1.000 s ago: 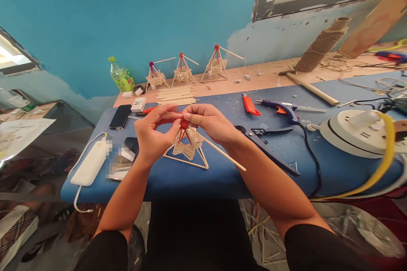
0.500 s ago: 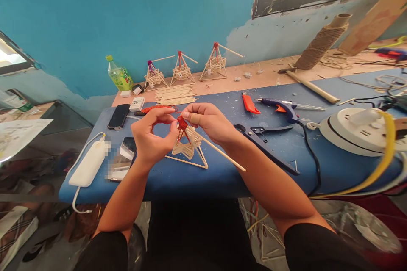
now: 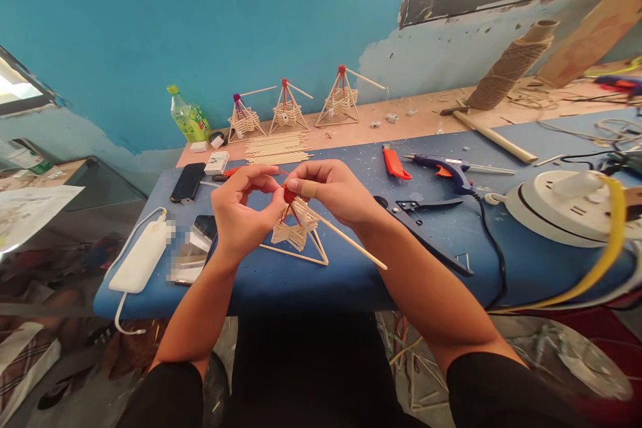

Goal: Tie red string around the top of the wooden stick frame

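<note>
In front of me on the blue table mat stands a small pyramid frame of thin wooden sticks (image 3: 291, 235), with stacked sticks inside. Red cord (image 3: 289, 196) is wrapped round its peak, and one long stick slants out from there to the lower right. My left hand (image 3: 243, 214) pinches the cord at the peak between thumb and forefinger. Opposite it, my right hand (image 3: 338, 192) is closed on the same red cord, thumb against fingers. A thin loop of cord shows above the fingertips. The exact grip points are partly hidden by the fingers.
Three similar stick frames (image 3: 285, 107) stand along the wall behind a pile of loose sticks (image 3: 277, 147). To the right lie a red-handled cutter (image 3: 396, 164), a glue gun (image 3: 441, 166), pruning shears (image 3: 426, 234) and a power strip (image 3: 552, 207). A phone (image 3: 188, 182) and power bank (image 3: 139, 261) lie left.
My left hand has moved slightly right, and its thumb and forefinger have come together at the cord-wrapped peak. My right fingers have shifted a little over the peak. The frame stays put.
</note>
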Available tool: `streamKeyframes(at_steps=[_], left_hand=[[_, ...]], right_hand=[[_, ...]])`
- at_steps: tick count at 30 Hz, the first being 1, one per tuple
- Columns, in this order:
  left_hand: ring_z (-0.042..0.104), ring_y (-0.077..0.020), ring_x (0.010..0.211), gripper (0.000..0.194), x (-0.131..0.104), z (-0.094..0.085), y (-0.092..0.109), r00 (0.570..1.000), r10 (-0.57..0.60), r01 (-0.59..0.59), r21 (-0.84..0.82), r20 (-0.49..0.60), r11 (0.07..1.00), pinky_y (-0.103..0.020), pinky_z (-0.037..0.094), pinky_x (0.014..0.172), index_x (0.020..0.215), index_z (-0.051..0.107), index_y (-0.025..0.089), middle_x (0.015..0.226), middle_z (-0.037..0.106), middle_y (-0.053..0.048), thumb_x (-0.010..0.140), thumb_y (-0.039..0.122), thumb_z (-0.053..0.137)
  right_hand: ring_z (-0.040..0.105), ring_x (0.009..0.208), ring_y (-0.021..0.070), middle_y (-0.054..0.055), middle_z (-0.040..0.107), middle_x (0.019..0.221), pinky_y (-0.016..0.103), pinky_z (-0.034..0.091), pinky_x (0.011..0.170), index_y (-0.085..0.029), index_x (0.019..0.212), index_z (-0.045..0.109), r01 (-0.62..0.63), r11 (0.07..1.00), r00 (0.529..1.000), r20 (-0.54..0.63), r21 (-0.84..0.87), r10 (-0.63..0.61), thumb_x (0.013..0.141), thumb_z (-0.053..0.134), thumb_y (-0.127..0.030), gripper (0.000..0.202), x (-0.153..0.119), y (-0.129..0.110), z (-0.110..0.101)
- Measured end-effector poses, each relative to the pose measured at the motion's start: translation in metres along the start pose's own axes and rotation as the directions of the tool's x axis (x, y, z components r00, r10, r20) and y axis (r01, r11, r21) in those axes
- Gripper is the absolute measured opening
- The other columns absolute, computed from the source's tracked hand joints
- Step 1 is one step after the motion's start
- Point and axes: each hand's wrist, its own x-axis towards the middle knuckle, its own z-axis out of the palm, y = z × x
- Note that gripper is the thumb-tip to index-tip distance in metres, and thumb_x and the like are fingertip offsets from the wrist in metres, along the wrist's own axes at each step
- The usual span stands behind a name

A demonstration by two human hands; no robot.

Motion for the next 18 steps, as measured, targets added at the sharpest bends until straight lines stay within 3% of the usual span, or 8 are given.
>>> streamKeyframes(at_steps=[5, 12, 18], left_hand=[[0.070, -0.0095, 0.067, 0.028, 0.006, -0.012, 0.001, 0.991, -0.110, 0.122, -0.161, 0.081, 0.979, -0.023, 0.059, 0.067, 0.102, 0.081, 0.019, 0.077, 0.077, 0.002, 0.076, 0.010, 0.082], [0.066, -0.0119, 0.063, 0.037, 0.004, -0.025, -0.003, 0.943, -0.239, 0.280, -0.165, 0.231, 0.946, -0.026, 0.058, 0.066, 0.110, 0.079, 0.019, 0.071, 0.072, 0.003, 0.073, 0.014, 0.084], [0.063, -0.0129, 0.066, 0.036, -0.001, -0.027, -0.013, 0.932, -0.270, 0.314, -0.163, 0.243, 0.935, -0.029, 0.057, 0.070, 0.112, 0.081, 0.020, 0.072, 0.069, 0.002, 0.076, 0.018, 0.083]], right_hand=[[0.071, 0.081, 0.0176, 0.006, 0.081, 0.087, 0.033, 0.056, 0.077, -0.018, 0.091, 0.083, 0.018, 0.988, 0.997, -0.071, -0.153, -0.029, 0.074, 0.093, -0.041, 0.031, -0.001, -0.001, -0.014], [0.051, 0.067, 0.0123, 0.001, 0.067, 0.073, 0.031, 0.041, 0.065, -0.017, 0.085, 0.077, 0.022, 0.889, 0.984, -0.149, -0.458, -0.101, 0.085, 0.076, -0.034, 0.018, 0.000, 0.001, -0.017], [0.052, 0.071, 0.0128, 0.000, 0.066, 0.078, 0.032, 0.043, 0.070, -0.018, 0.088, 0.074, 0.103, 0.867, 0.976, -0.118, -0.488, -0.183, 0.088, 0.072, -0.034, 0.016, 0.001, 0.000, -0.014]])
